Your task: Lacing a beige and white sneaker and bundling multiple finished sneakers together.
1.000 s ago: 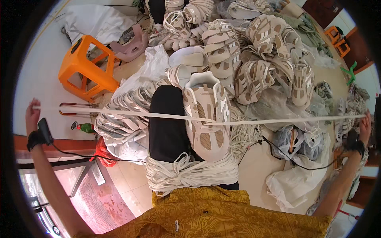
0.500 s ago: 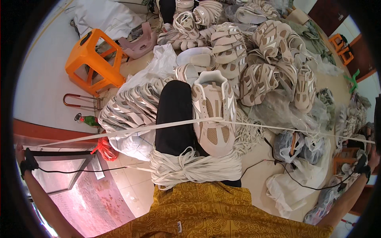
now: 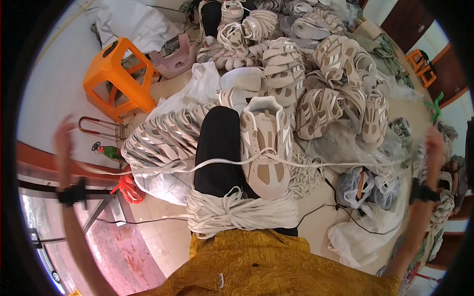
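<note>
On my right knee rests a beige and brown sneaker upper (image 3: 265,148), its toe toward me. A long pale shoelace (image 3: 222,161) passes through its lowest front part and runs out slackly to both sides. My left hand (image 3: 65,138) is raised at the far left, blurred, its fingers apart and off the lace's end. My right hand (image 3: 434,145) is up at the far right, smeared by motion, near the lace's other end. Whether it touches the lace cannot be made out. A thick bundle of pale laces (image 3: 242,213) lies across my lap.
Stacked sneaker uppers (image 3: 165,135) lie left of my knee, and more uppers (image 3: 284,69) are heaped ahead. An orange stool (image 3: 118,79) stands at the left, near a green bottle (image 3: 108,150) and a red bag (image 3: 131,186). Plastic bags (image 3: 358,187) lie at the right.
Both hands have come inward and up from the wide spread. The lace, stretched taut before, now hangs slack. My left hand appears to have let go of it.
</note>
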Motion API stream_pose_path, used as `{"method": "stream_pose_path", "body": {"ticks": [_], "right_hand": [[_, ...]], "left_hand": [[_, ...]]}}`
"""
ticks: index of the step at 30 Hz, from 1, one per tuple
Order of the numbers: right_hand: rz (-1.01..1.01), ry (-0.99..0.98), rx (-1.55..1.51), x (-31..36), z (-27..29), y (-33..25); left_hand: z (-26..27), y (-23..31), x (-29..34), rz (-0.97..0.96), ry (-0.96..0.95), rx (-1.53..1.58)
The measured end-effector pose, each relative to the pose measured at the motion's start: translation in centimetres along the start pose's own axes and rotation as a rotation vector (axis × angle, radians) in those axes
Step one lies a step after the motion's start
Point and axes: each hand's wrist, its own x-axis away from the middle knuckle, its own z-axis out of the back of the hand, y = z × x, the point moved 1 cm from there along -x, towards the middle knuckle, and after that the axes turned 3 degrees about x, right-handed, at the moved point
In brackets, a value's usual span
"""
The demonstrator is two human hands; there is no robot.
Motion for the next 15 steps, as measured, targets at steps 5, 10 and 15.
{"method": "stream_pose_path", "body": {"ticks": [5,10,15], "right_hand": [[0.43,-0.677,0.068,8.9,-33.6,-10.3],[0.474,-0.818,-0.195,12.7,-43.6,-11.9],[0.168,-0.861,0.007,14.6,-44.0,-12.2]], "left_hand": [[-14.8,5.2,1.5,0.063,-0.146,0.312],[-23.3,6.9,3.5,0.032,-0.183,0.108],[-24.0,6.7,4.2,-0.016,-0.173,-0.042]]}}
